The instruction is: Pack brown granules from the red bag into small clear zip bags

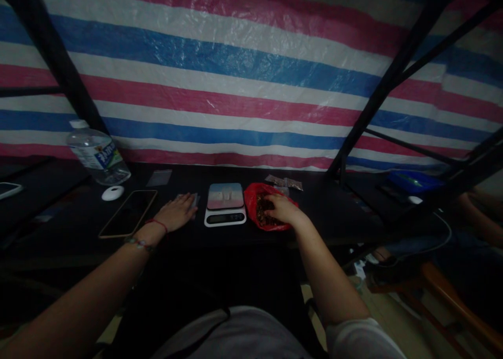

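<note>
My left hand [177,212] lies flat on the black table with its fingers stretched out, over a small clear plastic bag [195,202] that shows past the fingertips. My right hand [283,210] reaches into an open red plastic bag [251,212]. Its visible fingers are apart and touch small brown, grain-like pieces [262,207] inside; the fingertips are partly hidden. Between my hands stands a white digital scale [225,219], with a small pale object, hard to make out, on its platform. Behind the red bag lie small filled clear bags [294,184].
Left of my hand lie a phone [129,214], a white mouse-shaped object [112,193] and a large clear bottle [98,154]. A flat clear bag [159,177] lies farther back. Dark metal posts and a striped sheet [220,102] bound the table. Another person's arm [481,217] is at right.
</note>
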The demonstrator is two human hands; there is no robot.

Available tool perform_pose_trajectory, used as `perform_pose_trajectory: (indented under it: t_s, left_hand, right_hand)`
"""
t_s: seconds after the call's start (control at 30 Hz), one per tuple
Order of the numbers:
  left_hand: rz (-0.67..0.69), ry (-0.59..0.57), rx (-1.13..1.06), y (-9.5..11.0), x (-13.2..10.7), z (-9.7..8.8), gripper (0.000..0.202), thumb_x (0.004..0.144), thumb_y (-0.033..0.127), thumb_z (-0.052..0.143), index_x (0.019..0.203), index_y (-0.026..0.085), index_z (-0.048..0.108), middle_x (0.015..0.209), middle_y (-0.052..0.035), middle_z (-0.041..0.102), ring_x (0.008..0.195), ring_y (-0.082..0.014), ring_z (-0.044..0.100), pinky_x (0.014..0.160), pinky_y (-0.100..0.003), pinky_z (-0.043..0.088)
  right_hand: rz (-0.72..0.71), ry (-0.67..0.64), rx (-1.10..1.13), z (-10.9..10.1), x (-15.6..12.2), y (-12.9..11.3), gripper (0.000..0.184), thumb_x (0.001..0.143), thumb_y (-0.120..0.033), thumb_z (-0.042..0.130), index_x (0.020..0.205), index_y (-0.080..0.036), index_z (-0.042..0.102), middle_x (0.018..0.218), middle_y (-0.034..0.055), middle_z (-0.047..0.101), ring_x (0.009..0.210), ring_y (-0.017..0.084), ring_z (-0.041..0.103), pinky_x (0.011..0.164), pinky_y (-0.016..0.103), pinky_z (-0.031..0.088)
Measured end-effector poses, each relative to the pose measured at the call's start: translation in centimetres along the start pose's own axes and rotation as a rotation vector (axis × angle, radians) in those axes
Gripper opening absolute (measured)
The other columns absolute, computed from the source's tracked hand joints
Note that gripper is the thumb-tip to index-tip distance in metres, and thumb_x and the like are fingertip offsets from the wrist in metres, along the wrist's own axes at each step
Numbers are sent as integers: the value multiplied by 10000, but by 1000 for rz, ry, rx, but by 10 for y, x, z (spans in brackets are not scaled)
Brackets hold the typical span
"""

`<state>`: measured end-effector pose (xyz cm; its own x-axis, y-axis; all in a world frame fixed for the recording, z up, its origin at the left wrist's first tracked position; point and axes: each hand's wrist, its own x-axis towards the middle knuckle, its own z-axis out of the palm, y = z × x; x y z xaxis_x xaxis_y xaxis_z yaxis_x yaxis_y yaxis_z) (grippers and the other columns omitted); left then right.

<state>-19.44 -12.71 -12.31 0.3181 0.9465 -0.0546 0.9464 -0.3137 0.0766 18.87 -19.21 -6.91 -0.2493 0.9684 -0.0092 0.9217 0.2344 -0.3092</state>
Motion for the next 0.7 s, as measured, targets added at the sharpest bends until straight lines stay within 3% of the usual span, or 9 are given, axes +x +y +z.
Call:
perform_pose_trajectory:
  t_s: [0.17, 0.33, 0.53, 0.6, 0.7]
  left_hand:
    - [-30, -71, 0, -1, -1, 0, 674, 915, 500, 198, 1499, 166, 162, 1569, -94, 132, 1435, -312, 121, 1118, -537, 185]
    - [-73, -83, -51, 6, -3, -9, 670, 918, 503, 168, 1500, 173, 154, 1572, -84, 116, 1440, -297, 110, 1115, -557, 172]
    - [-160, 170, -71, 15, -10, -30, 640, 915, 488, 213, 1478, 188, 262, 1568, -91, 155, 1427, -341, 151, 1085, -623, 181]
    - [-125, 242, -90, 19, -14, -39, 635, 916, 469, 226, 1453, 143, 319, 1542, -129, 241, 1413, -324, 215, 1100, -569, 216]
    - [52, 262, -158, 34, -23, -53, 620, 900, 496, 283, 1359, 119, 461, 1438, -137, 437, 1354, -276, 353, 1114, -452, 276]
  right_hand:
    - [81, -51, -46, 8, 1, -4, 762, 684, -427, 739, 1373, -266, 454, 1411, 112, 448, 1235, 313, 468, 997, 394, 376]
    - [75, -74, -91, 9, 1, -6, 670, 706, -351, 721, 1330, -238, 506, 1380, 130, 459, 1182, 298, 506, 966, 366, 387]
    - [44, -20, -120, 6, 1, -4, 517, 732, -288, 714, 1228, -202, 595, 1262, 128, 544, 1108, 261, 552, 969, 348, 383]
    - [48, -15, -106, 6, 1, -3, 490, 727, -278, 726, 1200, -215, 616, 1249, 118, 558, 1091, 248, 567, 969, 338, 389]
    - [47, -8, -82, 4, 2, -1, 451, 735, -217, 707, 1180, -221, 633, 1236, 106, 582, 1094, 234, 574, 962, 317, 402]
